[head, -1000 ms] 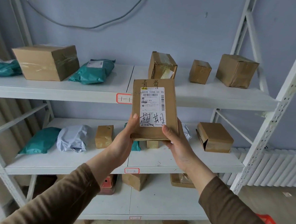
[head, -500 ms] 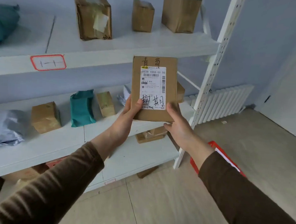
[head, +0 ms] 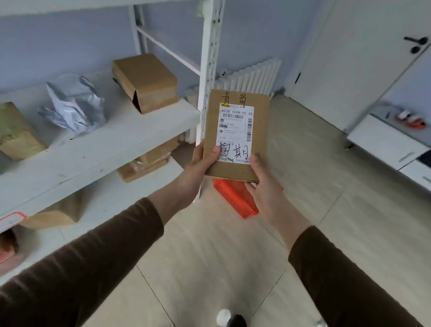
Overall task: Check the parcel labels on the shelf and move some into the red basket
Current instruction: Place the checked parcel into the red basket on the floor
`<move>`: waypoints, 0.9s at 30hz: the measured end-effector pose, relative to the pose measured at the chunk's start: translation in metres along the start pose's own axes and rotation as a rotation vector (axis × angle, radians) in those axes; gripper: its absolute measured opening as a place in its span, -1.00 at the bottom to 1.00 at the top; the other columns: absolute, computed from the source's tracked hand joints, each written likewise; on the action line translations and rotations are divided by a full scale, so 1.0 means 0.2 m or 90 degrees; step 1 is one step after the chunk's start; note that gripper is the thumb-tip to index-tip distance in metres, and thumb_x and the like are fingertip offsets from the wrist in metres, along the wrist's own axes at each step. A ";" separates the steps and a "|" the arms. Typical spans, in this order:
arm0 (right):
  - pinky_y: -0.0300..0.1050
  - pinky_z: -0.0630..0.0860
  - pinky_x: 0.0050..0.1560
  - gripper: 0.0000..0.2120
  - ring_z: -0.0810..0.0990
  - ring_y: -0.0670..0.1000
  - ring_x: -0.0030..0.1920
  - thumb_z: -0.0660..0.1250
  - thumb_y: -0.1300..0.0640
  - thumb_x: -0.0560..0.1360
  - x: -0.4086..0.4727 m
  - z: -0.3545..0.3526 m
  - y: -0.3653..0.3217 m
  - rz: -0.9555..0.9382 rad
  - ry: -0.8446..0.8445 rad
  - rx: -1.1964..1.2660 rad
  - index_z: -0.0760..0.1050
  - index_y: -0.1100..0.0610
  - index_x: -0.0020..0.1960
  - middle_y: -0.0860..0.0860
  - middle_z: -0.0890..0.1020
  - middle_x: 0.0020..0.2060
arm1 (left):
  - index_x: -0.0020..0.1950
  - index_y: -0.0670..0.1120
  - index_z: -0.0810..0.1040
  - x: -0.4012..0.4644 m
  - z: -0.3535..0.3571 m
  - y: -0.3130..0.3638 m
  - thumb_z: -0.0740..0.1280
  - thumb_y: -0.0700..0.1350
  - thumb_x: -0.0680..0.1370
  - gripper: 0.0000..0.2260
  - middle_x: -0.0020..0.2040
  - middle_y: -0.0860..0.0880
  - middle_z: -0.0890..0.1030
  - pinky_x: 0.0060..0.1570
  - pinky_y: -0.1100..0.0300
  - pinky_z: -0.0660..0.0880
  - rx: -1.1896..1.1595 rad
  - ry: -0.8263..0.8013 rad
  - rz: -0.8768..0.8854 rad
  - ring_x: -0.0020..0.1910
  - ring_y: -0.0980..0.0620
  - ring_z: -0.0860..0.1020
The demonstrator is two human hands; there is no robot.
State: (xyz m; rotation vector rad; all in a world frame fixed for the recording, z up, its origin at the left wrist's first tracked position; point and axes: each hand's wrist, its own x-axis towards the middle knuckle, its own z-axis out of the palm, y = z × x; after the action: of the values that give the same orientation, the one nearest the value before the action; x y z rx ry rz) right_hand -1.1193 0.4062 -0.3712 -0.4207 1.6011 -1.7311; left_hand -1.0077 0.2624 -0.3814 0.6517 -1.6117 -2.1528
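We hold a flat cardboard parcel (head: 236, 136) upright in front of us, with both hands at its lower part. Our left hand (head: 196, 167) grips the lower left edge, its thumb lying on the front and touching the corner of the label. Our right hand (head: 264, 182) grips the lower right corner, the thumb on the front too; the other fingers of both hands are behind the parcel and we cannot see them.

The white shipping label (head: 235, 133) is on the front face. At its top we can read "5020 T098-50 55". Under it are barcodes and small printed lines, too small to read. Over the lower part of the label two big handwritten characters, 超期, are drawn in black marker. Two more handwritten characters stand on the cardboard above the label; the first looks like 青, the second we cannot tell.

The red basket (head: 235, 198) stands on the floor just under the parcel, and the parcel and our right hand hide most of it.

To the left, the white shelf (head: 88, 149) carries a brown box (head: 146, 82), a crumpled grey bag (head: 76, 102) and another box (head: 10, 131), blurred. A red-framed tag (head: 1, 223) on the shelf edge is not readable.
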 end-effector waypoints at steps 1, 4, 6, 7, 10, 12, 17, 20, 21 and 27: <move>-0.10 0.36 0.44 -0.80 0.61 -0.34 0.15 0.26 -0.12 0.66 0.02 -0.09 0.00 0.011 0.019 0.005 0.50 -0.23 0.26 -0.36 0.70 0.06 | 0.58 0.05 0.31 0.05 0.08 -0.04 0.36 0.18 0.57 -0.38 0.39 0.12 0.61 0.39 0.22 0.43 -0.007 -0.003 -0.014 0.39 0.15 0.55; 0.01 0.32 0.54 -0.72 0.57 -0.20 0.30 0.25 -0.14 0.65 0.13 -0.39 0.00 0.049 0.034 -0.002 0.48 -0.19 0.34 -0.27 0.69 0.18 | 0.57 0.09 0.31 0.26 0.33 -0.17 0.34 0.13 0.65 -0.49 0.33 0.16 0.64 0.24 0.32 0.48 0.002 -0.026 -0.048 0.30 0.22 0.60; 0.08 0.29 0.57 -0.60 0.52 -0.13 0.39 0.25 -0.19 0.64 0.17 -0.54 -0.01 0.049 0.035 -0.016 0.42 -0.17 0.45 -0.20 0.63 0.30 | 0.56 0.11 0.33 0.36 0.45 -0.22 0.36 0.15 0.64 -0.48 0.35 0.11 0.64 0.31 0.24 0.50 -0.004 -0.019 -0.059 0.34 0.13 0.59; 0.07 0.29 0.57 -0.60 0.52 -0.14 0.38 0.24 -0.21 0.64 0.20 -0.63 -0.02 0.053 0.035 -0.022 0.41 -0.18 0.46 -0.20 0.62 0.31 | 0.56 0.12 0.33 0.42 0.52 -0.26 0.39 0.20 0.59 -0.42 0.36 0.09 0.64 0.40 0.14 0.46 -0.002 -0.015 -0.067 0.37 0.09 0.58; 0.06 0.31 0.54 -0.67 0.55 -0.14 0.33 0.27 -0.23 0.62 0.31 -0.92 -0.05 0.072 0.031 -0.027 0.47 -0.25 0.37 -0.20 0.64 0.27 | 0.61 0.13 0.28 0.57 0.78 -0.36 0.38 0.26 0.55 -0.33 0.40 0.12 0.61 0.48 0.05 0.38 0.009 -0.034 -0.075 0.41 0.09 0.55; 0.12 0.33 0.54 -0.70 0.56 -0.09 0.35 0.30 -0.22 0.61 0.40 -1.10 -0.06 0.082 0.022 -0.024 0.50 -0.27 0.32 -0.18 0.66 0.27 | 0.61 0.14 0.28 0.66 0.91 -0.43 0.38 0.27 0.54 -0.32 0.38 0.15 0.62 0.47 0.05 0.39 0.002 -0.022 -0.085 0.40 0.09 0.55; 0.10 0.38 0.50 -0.37 0.59 -0.04 0.34 0.39 -0.30 0.48 0.63 -1.34 -0.06 0.108 0.002 -0.019 0.41 -0.14 0.49 -0.11 0.66 0.29 | 0.59 0.11 0.33 0.87 1.10 -0.54 0.35 0.16 0.63 -0.46 0.10 0.33 0.70 0.34 0.17 0.44 -0.020 0.038 -0.118 0.26 0.18 0.62; 0.09 0.41 0.48 -0.34 0.60 -0.02 0.33 0.42 -0.27 0.47 0.82 -1.41 -0.05 0.128 -0.008 -0.005 0.39 -0.11 0.51 -0.07 0.65 0.30 | 0.59 0.11 0.34 1.04 1.13 -0.57 0.35 0.16 0.63 -0.46 0.19 0.24 0.70 0.37 0.14 0.45 -0.021 0.051 -0.143 0.32 0.10 0.60; 0.09 0.41 0.48 -0.34 0.60 -0.02 0.33 0.43 -0.26 0.47 0.88 -1.43 -0.05 0.136 -0.008 0.002 0.38 -0.10 0.51 -0.06 0.65 0.31 | 0.58 0.12 0.34 1.10 1.14 -0.58 0.34 0.16 0.63 -0.47 0.24 0.18 0.69 0.38 0.12 0.46 -0.026 0.050 -0.151 0.32 0.08 0.60; 0.02 0.49 0.35 -0.47 0.60 0.00 0.28 0.39 -0.09 0.58 1.33 -1.54 -0.04 0.180 0.012 0.027 0.34 -0.01 0.48 0.02 0.62 0.31 | 0.56 0.05 0.40 1.51 1.13 -0.67 0.29 0.22 0.64 -0.48 0.35 -0.01 0.65 0.29 0.09 0.53 -0.077 0.070 -0.175 0.33 -0.03 0.62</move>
State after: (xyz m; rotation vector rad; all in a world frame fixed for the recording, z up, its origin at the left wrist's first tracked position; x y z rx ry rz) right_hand -1.5099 0.4428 -0.4789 -0.1486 1.5522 -1.5537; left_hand -1.3878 0.3114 -0.4989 0.9823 -1.3905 -2.3376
